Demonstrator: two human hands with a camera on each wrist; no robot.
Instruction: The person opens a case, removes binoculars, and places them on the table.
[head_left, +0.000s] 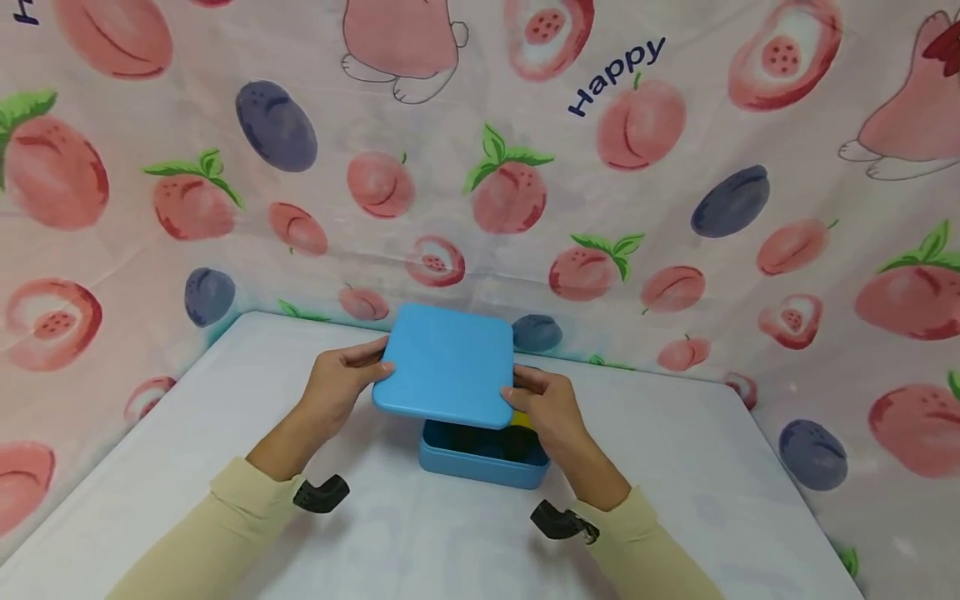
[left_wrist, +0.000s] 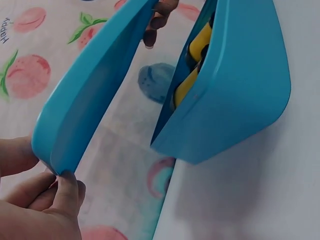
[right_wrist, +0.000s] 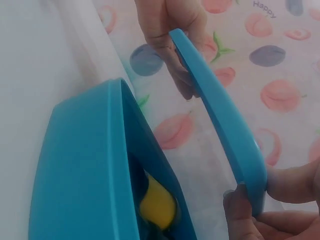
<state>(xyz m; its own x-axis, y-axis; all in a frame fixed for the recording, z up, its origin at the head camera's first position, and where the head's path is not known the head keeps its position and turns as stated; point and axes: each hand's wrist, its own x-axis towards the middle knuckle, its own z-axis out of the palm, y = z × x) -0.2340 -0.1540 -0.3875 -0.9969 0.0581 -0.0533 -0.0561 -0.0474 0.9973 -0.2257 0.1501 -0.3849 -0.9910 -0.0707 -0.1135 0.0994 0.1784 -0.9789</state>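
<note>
A flat blue lid (head_left: 446, 362) with rounded corners is held up in the air by both hands. My left hand (head_left: 333, 385) pinches its left edge, thumb on top and fingers beneath. On the opposite edge my right hand (head_left: 550, 408) grips it the same way. Below stands a blue box (head_left: 480, 468), uncovered on the table, with a gap between it and the lid. Yellow-and-dark items (left_wrist: 186, 90) lie inside the box in the left wrist view. A rounded yellow piece (right_wrist: 158, 204) shows in the right wrist view; the lid hides most of the contents from above.
The box stands on a white-covered table (head_left: 675, 483). Behind and beside the table hangs a pink cloth (head_left: 450, 125) printed with peaches and plums. Black wrist-worn pieces sit at the left cuff (head_left: 321, 494) and the right cuff (head_left: 564, 522).
</note>
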